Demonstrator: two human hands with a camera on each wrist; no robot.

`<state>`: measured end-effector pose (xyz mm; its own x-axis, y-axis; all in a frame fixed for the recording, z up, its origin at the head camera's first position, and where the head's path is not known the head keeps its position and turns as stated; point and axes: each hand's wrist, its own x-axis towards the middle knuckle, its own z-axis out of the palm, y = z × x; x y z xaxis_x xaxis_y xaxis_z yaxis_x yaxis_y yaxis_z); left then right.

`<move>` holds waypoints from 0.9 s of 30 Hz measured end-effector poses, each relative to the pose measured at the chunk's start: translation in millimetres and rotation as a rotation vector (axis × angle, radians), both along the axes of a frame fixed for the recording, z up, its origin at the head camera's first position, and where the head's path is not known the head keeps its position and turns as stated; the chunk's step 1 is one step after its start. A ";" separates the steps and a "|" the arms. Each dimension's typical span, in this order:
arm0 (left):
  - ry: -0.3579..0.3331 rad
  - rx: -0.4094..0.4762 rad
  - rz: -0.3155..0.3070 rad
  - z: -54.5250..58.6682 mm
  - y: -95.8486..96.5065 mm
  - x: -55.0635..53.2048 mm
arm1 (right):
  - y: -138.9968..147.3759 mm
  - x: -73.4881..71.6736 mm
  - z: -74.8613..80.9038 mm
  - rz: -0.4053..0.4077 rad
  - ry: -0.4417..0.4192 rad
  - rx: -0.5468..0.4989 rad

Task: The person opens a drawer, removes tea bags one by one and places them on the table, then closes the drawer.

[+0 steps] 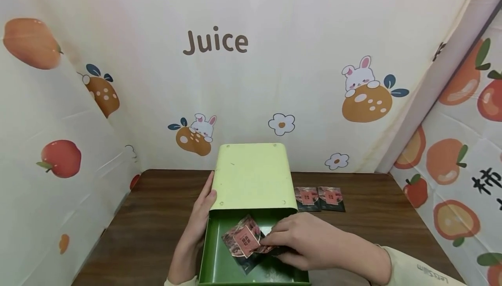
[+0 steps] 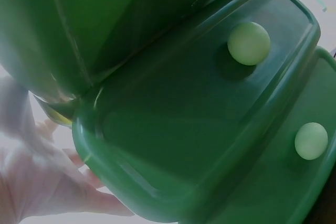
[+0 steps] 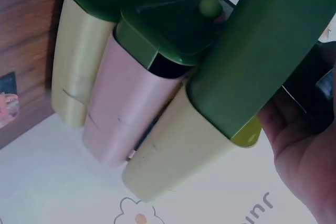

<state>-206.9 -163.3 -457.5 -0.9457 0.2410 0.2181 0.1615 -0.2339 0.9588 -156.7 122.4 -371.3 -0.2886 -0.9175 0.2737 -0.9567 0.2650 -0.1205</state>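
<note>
A small drawer cabinet with a pale yellow top [image 1: 252, 175] stands in front of me, its green top drawer [image 1: 217, 264] pulled out. My left hand [image 1: 200, 216] lies along the cabinet's left side, fingers extended against it. Inside the drawer, my right hand [image 1: 303, 240] pinches a dark, red-patterned packet [image 1: 267, 249] between thumb and fingers. Another flat square packet [image 1: 243, 238] with a red label lies on the drawer floor, right beside the fingertips. The right wrist view shows a dark packet [image 3: 312, 90] at the palm, partly hidden by the fingers.
Two similar packets, a left one [image 1: 307, 199] and a right one [image 1: 331, 199], lie on the brown wooden table [image 1: 157, 216] right of the cabinet. Below the open drawer are a pink unit [image 3: 126, 98] and a yellow unit [image 3: 79, 61], with round green knobs. A printed curtain [image 1: 274, 59] hangs behind.
</note>
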 end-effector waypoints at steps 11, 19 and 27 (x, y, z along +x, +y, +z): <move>-0.014 -0.015 0.002 0.5 -0.9 0.2 | 22.1 14.0 24.0 -0.010 -0.001 -0.123; -0.016 -0.031 0.001 3.0 -2.2 3.2 | 58.2 18.4 45.1 -0.085 0.011 -0.200; 0.005 -0.062 -0.015 3.0 -3.2 0.6 | 108.6 6.2 40.7 -0.413 0.046 -0.112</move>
